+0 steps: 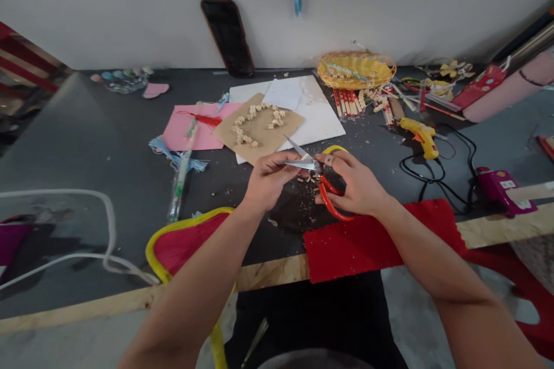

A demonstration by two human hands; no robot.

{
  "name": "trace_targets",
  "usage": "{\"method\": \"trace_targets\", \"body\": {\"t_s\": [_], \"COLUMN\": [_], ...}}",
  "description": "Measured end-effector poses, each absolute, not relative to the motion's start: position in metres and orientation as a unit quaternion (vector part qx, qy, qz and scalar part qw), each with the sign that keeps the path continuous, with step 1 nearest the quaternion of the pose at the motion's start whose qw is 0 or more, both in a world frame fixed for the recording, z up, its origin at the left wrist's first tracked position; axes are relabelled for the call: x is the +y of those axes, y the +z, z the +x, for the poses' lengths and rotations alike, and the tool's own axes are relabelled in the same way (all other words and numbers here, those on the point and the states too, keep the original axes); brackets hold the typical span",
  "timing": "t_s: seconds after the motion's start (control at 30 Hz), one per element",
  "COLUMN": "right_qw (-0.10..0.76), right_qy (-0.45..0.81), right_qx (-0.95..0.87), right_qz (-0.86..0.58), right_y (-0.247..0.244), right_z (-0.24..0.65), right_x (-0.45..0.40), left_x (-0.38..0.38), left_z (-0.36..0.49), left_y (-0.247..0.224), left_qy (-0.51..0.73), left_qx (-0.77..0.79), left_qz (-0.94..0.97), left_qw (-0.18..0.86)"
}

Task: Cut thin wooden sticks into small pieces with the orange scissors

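Observation:
My right hand [357,181] is closed on a pair of scissors [331,196] with red handles, the blades parted and pointing left. Between the blades, near the pivot, shows a small pale piece [306,157]. Fingers pinched, my left hand [270,177] meets the blades from the left; what it grips is mostly hidden, though it seems to be that pale piece. Small pale offcuts [308,180] lie scattered on the dark table beneath. Beyond the hands, a brown sheet [225,131] carries a curved row of small pale clusters [242,137].
A red cloth [346,251] lies at the table's front edge. A wicker basket [357,72] stands at the back, near red-tipped sticks [346,102]. A yellow glue gun [422,135] with a black cord lies right. A phone [228,37] leans on the wall; a white cable [108,225] loops left.

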State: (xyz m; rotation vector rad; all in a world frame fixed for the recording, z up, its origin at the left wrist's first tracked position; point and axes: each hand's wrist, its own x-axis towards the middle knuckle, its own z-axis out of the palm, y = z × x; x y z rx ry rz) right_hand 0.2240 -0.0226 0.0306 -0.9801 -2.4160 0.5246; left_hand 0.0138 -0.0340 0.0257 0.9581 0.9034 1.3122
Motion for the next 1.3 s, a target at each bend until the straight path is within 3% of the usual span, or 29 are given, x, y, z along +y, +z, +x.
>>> {"method": "trace_targets", "body": {"t_s": [0.27, 0.63, 1.3], "right_qw": [0.253, 0.249, 0.225], "right_qy": [0.217, 0.223, 0.167], "right_qx": [-0.885, -0.863, -0.881], "right_qz": [-0.324, -0.379, -0.380], "right_y": [0.0317, 0.0356, 0.0342], "right_z": [0.2239, 0.2209, 0.2208], "right_x": [-0.0210, -0.0279, -0.0281], "left_x": [-0.0321, -0.0334, -0.0349], "left_z": [0.0146, 0.0175, 0.0156], "left_y": [0.0278, 0.0230, 0.0280], "left_qy": [0.558, 0.586, 0.588], "left_qx": [0.380, 0.424, 0.393], "left_qz": [0.379, 0.463, 0.407], "left_qw": [0.633, 0.512, 0.579]}}
